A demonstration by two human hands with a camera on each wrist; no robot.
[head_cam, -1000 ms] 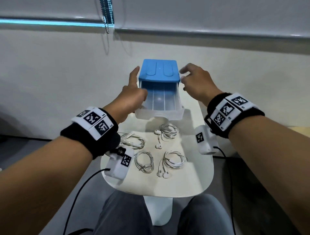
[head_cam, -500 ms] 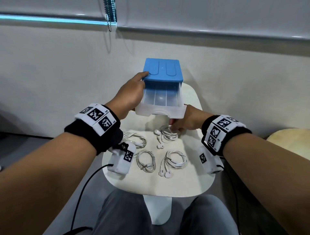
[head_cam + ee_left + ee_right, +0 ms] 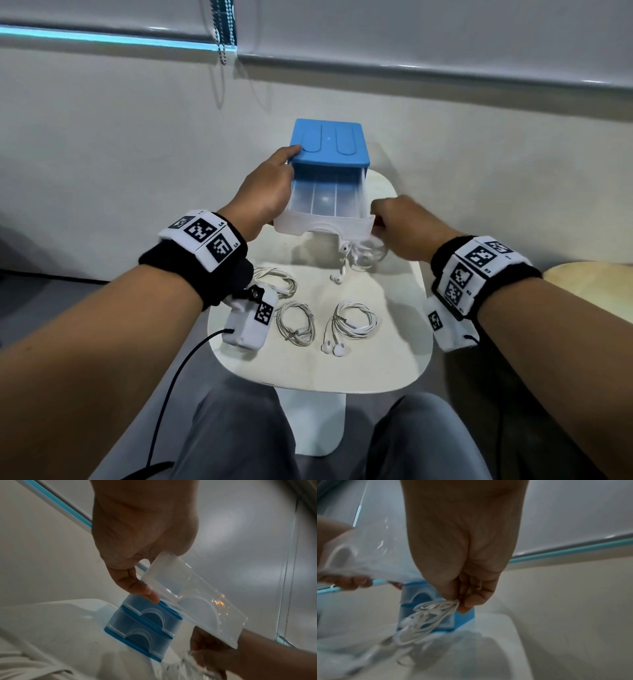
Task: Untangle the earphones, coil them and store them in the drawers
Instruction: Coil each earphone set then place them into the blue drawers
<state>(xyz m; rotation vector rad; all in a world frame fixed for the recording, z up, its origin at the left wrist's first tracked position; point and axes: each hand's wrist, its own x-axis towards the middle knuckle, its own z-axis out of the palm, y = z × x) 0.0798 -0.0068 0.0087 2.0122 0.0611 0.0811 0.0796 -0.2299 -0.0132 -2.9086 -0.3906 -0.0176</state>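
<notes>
Four sets of earphones are in sight, and one coiled set (image 3: 364, 253) is hanging from the right hand (image 3: 407, 228), whose thumb and fingers are pinching the loops just under the front right corner of the pulled-out top drawer (image 3: 325, 205). The left hand (image 3: 270, 192) is steadying the blue drawer unit (image 3: 329, 142) at twelve o'clock on the white tabletop (image 3: 394, 363), thumb lying on the blue lid and fingers curling round the unit's left side beside the open drawer. The storing step looks to be in hand: coiling seems done for this set, and the next move is calling for lifting the bundle up and over the drawer's front wall, then letting it drop inside. One earbud (image 3: 337, 278) is dangling low and is touching or nearly touching the tabletop, so it could snag on the drawer's lip. Three more coils are waiting nearer the person: one at nine o'clock (image 3: 277, 284), partly behind the left wrist camera (image 3: 248, 322), one at six (image 3: 296, 323), one at five (image 3: 352, 322). Two lower drawers are sitting closed in the left wrist view.
</notes>
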